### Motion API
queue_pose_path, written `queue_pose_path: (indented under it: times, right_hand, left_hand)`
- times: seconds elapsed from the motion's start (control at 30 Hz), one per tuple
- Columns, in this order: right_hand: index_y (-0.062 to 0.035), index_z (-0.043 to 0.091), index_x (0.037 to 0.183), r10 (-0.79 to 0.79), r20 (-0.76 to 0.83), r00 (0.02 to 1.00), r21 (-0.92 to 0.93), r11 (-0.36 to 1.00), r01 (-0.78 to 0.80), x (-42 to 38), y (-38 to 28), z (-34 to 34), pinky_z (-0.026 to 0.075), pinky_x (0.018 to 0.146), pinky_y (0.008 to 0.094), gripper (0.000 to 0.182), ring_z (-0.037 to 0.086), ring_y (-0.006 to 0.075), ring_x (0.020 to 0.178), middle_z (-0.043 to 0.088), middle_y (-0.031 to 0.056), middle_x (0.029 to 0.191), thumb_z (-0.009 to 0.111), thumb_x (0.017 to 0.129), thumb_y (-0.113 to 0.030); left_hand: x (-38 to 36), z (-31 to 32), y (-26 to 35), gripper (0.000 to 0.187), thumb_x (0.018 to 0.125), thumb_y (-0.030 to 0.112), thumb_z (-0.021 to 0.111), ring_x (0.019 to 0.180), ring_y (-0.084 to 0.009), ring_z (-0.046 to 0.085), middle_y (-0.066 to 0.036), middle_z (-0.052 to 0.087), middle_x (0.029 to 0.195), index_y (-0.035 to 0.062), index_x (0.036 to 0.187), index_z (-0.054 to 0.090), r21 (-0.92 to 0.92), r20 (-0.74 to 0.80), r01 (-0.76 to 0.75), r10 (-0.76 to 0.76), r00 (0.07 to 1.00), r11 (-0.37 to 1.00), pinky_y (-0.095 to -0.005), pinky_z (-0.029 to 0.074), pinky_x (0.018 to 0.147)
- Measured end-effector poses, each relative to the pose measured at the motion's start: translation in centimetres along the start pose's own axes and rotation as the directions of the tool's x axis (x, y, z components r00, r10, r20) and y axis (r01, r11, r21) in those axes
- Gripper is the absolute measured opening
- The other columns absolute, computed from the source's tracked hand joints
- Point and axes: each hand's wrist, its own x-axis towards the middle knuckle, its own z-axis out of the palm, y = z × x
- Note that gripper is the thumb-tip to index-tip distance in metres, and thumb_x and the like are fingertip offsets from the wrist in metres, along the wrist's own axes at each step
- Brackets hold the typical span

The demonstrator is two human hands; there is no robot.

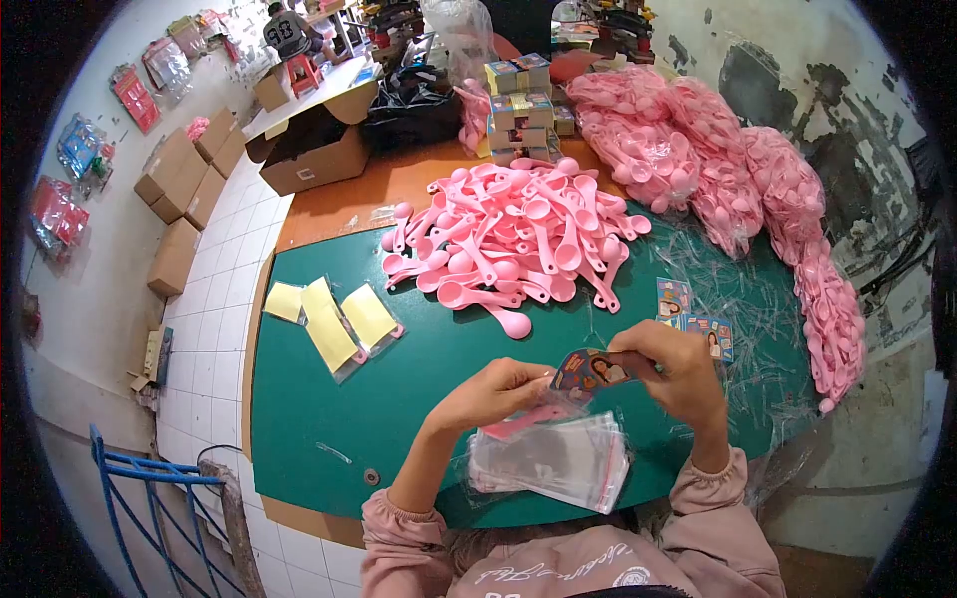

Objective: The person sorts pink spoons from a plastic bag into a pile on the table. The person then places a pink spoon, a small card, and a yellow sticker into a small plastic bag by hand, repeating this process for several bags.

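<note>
Green table top point(399, 439) under us, scuffed wall point(788, 60) beyond. Our right hand point(673, 364) has a narrow pinch on the printed card point(606, 370), by its end, probably to keep it flat. Our left hand point(503, 389) pinches the clear bag point(576, 401) at the card's other end, likely steadying it; exact finger gap hidden, can't tell. Pink spoon point(516, 423) sits just below that grip. Bag stack point(548, 463) lies under both hands, spoon heap point(538, 224) beyond them, spare cards point(710, 334) beside our right: short reaches, we reckon.
</note>
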Motion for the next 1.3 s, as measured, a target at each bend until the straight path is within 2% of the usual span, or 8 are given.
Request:
queue_pose_path:
  times: [0.2, 0.5, 0.6, 0.77, 0.93, 1.1, 1.17, 1.3]
  right_hand:
    - [-0.0033, 0.059, 0.089, -0.057, -0.134, 0.989, -0.064, 0.997, 0.048, -0.5, -0.3, 1.1, 0.049, 0.058, 0.0314, 0.020, 0.061, 0.0258, 0.069, 0.060, 0.0109, 0.082, 0.062, 0.071, 0.004]
    - [-0.0031, 0.059, 0.088, -0.081, -0.177, 0.981, -0.116, 0.991, 0.061, -0.8, 0.0, 1.0, 0.048, 0.057, 0.0326, 0.019, 0.061, 0.0261, 0.069, 0.059, 0.0108, 0.081, 0.062, 0.071, 0.004]
    - [-0.0017, 0.060, 0.082, -0.153, -0.142, 0.978, -0.111, 0.984, 0.138, -0.5, -0.2, 0.8, 0.046, 0.054, 0.0274, 0.018, 0.059, 0.0204, 0.063, 0.060, 0.0085, 0.074, 0.061, 0.068, 0.009]
    - [-0.0024, 0.055, 0.093, 0.008, 0.274, 0.962, 0.146, 0.988, -0.050, 0.0, 1.0, 2.3, 0.047, 0.063, 0.0342, 0.023, 0.059, 0.0269, 0.074, 0.057, 0.0125, 0.082, 0.062, 0.072, -0.002]
    - [-0.0003, 0.053, 0.086, -0.081, 0.220, 0.972, 0.155, 0.987, 0.048, 0.0, 2.1, 4.7, 0.045, 0.062, 0.0321, 0.017, 0.057, 0.0244, 0.069, 0.057, 0.0115, 0.079, 0.063, 0.072, -0.004]
    - [-0.0015, 0.058, 0.078, 0.367, 0.363, 0.856, 0.275, 0.836, -0.475, 0.2, 3.5, 3.6, 0.041, 0.061, 0.0215, 0.020, 0.050, 0.0065, 0.065, 0.054, -0.0015, 0.069, 0.073, 0.066, -0.008]
    - [-0.0019, 0.059, 0.076, 0.338, 0.389, 0.857, 0.370, 0.795, -0.481, 0.1, 4.2, 3.8, 0.041, 0.060, 0.0209, 0.018, 0.049, 0.0066, 0.064, 0.053, -0.0023, 0.067, 0.073, 0.066, -0.008]
    - [0.0002, 0.060, 0.076, 0.299, 0.458, 0.837, 0.483, 0.707, -0.516, 0.5, 3.4, 3.0, 0.042, 0.062, 0.0218, 0.017, 0.050, 0.0064, 0.065, 0.055, -0.0022, 0.065, 0.071, 0.071, -0.011]
  left_hand:
    - [-0.4, 0.1, -0.5, 0.029, 0.092, 0.021, 0.043, 0.062, -0.0061, 0.042, 0.000, 0.056, 0.071, -0.0016, 0.103, 0.059, -0.112, -0.091, -0.038, 0.028, 0.995, 0.993, -0.0219, 0.040, 0.058]
    - [-0.4, 0.4, 0.7, 0.033, 0.094, 0.021, 0.043, 0.076, -0.0075, 0.054, -0.006, 0.062, 0.085, -0.0072, 0.104, 0.056, -0.331, -0.139, 0.005, -0.054, 0.989, 0.944, -0.0238, 0.047, 0.071]
    - [-0.1, 0.5, -0.4, 0.032, 0.092, 0.020, 0.047, 0.073, -0.0085, 0.056, -0.007, 0.064, 0.085, -0.0053, 0.111, 0.054, -0.203, -0.132, -0.042, 0.015, 0.991, 0.978, -0.0245, 0.047, 0.068]
    - [0.2, 1.2, 0.8, 0.047, 0.087, 0.022, 0.054, 0.065, -0.0161, 0.060, -0.012, 0.065, 0.078, 0.0015, 0.128, 0.041, 0.172, -0.092, -0.134, 0.151, 0.984, 0.976, -0.0285, 0.046, 0.064]
    - [-0.2, 1.9, 0.1, 0.061, 0.086, 0.024, 0.056, 0.059, -0.0260, 0.057, -0.014, 0.064, 0.075, 0.0041, 0.135, 0.027, 0.303, -0.185, -0.002, 0.061, 0.981, 0.953, -0.0313, 0.046, 0.063]
    - [-2.4, -0.8, 0.8, 0.061, 0.085, 0.021, 0.058, 0.059, -0.0227, 0.059, -0.013, 0.063, 0.073, 0.0047, 0.135, 0.028, 0.399, -0.096, 0.140, -0.111, 0.989, 0.906, -0.0308, 0.045, 0.060]
    - [-3.1, -2.3, -1.2, 0.061, 0.083, 0.012, 0.061, 0.077, -0.0123, 0.059, -0.011, 0.063, 0.091, 0.0071, 0.134, 0.029, 0.220, 0.043, -0.056, 0.048, 0.998, 0.974, -0.0270, 0.046, 0.070]
    - [-3.8, -2.0, -1.7, 0.058, 0.081, 0.007, 0.062, 0.082, -0.0103, 0.055, -0.009, 0.060, 0.096, 0.0078, 0.131, 0.034, 0.029, -0.101, -0.080, 0.083, 0.991, 0.996, -0.0262, 0.046, 0.072]
